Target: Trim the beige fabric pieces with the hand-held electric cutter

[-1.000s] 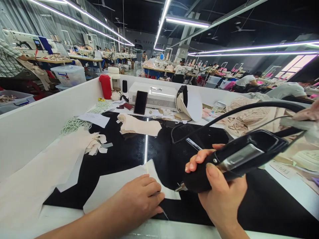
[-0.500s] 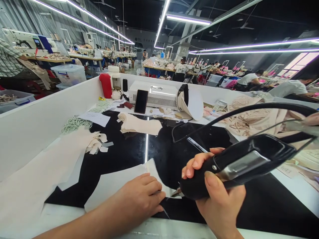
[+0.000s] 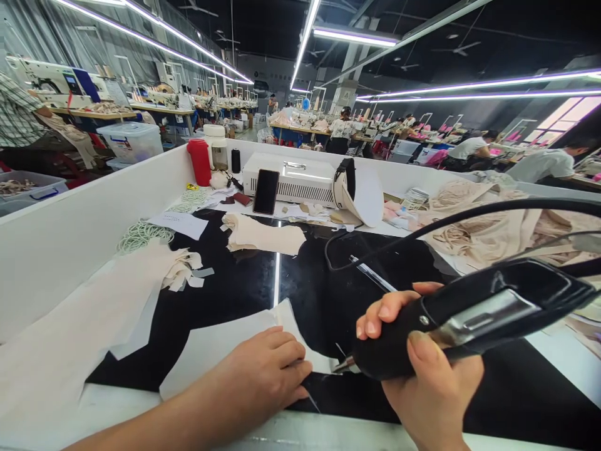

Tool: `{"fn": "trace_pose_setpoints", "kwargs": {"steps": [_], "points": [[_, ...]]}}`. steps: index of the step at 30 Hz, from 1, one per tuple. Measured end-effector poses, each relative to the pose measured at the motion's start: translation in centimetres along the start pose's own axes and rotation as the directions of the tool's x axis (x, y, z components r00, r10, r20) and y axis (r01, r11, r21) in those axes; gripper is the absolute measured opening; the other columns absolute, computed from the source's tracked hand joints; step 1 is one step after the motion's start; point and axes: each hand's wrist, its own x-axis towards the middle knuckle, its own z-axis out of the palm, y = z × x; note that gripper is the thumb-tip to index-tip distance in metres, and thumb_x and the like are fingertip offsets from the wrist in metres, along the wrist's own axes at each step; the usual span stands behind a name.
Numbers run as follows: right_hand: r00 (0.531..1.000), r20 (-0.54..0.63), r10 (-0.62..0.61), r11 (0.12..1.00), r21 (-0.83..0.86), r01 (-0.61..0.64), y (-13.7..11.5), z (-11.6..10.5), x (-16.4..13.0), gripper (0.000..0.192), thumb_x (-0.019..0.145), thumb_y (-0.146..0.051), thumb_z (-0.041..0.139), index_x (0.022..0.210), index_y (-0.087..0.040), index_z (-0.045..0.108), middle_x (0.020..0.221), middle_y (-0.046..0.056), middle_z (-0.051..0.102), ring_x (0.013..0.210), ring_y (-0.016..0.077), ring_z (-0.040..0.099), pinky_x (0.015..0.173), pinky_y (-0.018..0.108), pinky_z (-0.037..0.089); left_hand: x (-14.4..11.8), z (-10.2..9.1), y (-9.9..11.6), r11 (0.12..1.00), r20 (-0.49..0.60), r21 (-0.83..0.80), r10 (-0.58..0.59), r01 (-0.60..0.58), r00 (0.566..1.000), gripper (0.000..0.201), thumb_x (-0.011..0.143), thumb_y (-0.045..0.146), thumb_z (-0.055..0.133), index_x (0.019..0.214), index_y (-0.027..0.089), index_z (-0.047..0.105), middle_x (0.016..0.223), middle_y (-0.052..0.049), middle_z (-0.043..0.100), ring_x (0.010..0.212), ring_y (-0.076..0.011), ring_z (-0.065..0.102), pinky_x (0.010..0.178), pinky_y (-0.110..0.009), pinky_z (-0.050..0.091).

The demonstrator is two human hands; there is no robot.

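Observation:
My right hand grips a black handheld cutting tool with a metal tip and a black cable arching away to the right. The tip points at the right edge of a white fabric piece lying on the glossy black tabletop. My left hand lies flat on that fabric piece, fingers together, pressing it down just left of the tip.
A white wall bounds the table on the left. Cream fabric scraps, a folded cream stack, a white box machine with a phone leaning on it, a red flask and beige fabric heaps lie around. Other workers sit behind.
The cutting tool and my right hand have shifted slightly to the right and lower, the tip staying at the fabric's edge. My left hand has stayed in place.

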Motion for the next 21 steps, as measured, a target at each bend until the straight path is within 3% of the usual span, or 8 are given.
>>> {"fn": "trace_pose_setpoints", "kwargs": {"steps": [9, 12, 16, 21], "points": [[1.0, 0.021, 0.023, 0.998, -0.059, -0.021, 1.0, -1.4, 0.0, 0.027, 0.093, -0.032, 0.08, 0.116, -0.03, 0.067, 0.082, 0.0, 0.067, 0.064, 0.0172, 0.067, 0.057, 0.034, 0.064, -0.3, 1.1, -0.7, 1.0, -0.008, 0.006, -0.01, 0.01, 1.0, 0.025, 0.102, 0.037, 0.077, 0.116, 0.018, 0.066, 0.112, -0.004, 0.071, 0.103, -0.0197, 0.069, 0.113, -0.036, 0.05], [0.999, 0.034, 0.007, 0.997, -0.075, -0.005, 1.9, -2.3, 0.5, 0.027, 0.093, -0.03, 0.079, 0.117, -0.03, 0.066, 0.082, 0.0, 0.068, 0.064, 0.0187, 0.067, 0.057, 0.037, 0.065, -0.3, 1.0, -1.2, 0.999, -0.039, -0.01, -0.04, 0.04, 0.998, 0.019, 0.106, 0.035, 0.072, 0.115, 0.019, 0.067, 0.118, -0.005, 0.073, 0.105, -0.0181, 0.07, 0.116, -0.034, 0.049], [1.0, -0.018, 0.007, 0.994, -0.106, -0.009, 2.8, -3.1, 1.6, 0.032, 0.089, -0.031, 0.084, 0.115, -0.029, 0.066, 0.081, 0.001, 0.068, 0.065, 0.0193, 0.067, 0.058, 0.037, 0.064, -0.1, 0.5, -2.1, 0.99, -0.125, -0.083, -0.12, 0.11, 0.985, 0.006, 0.107, 0.024, 0.069, 0.104, 0.019, 0.069, 0.112, -0.003, 0.074, 0.102, -0.0171, 0.071, 0.097, -0.026, 0.055], [0.991, -0.13, 0.022, 0.989, -0.141, -0.04, 3.7, -2.8, 3.1, 0.042, 0.082, -0.038, 0.089, 0.113, -0.028, 0.064, 0.082, -0.001, 0.068, 0.066, 0.0182, 0.066, 0.06, 0.036, 0.062, 0.1, 0.6, -2.9, 0.993, -0.161, -0.047, -0.114, 0.108, 0.98, 0.014, 0.106, 0.018, 0.065, 0.093, 0.019, 0.068, 0.099, 0.0, 0.074, 0.09, -0.0159, 0.07, 0.084, -0.026, 0.055]]}}
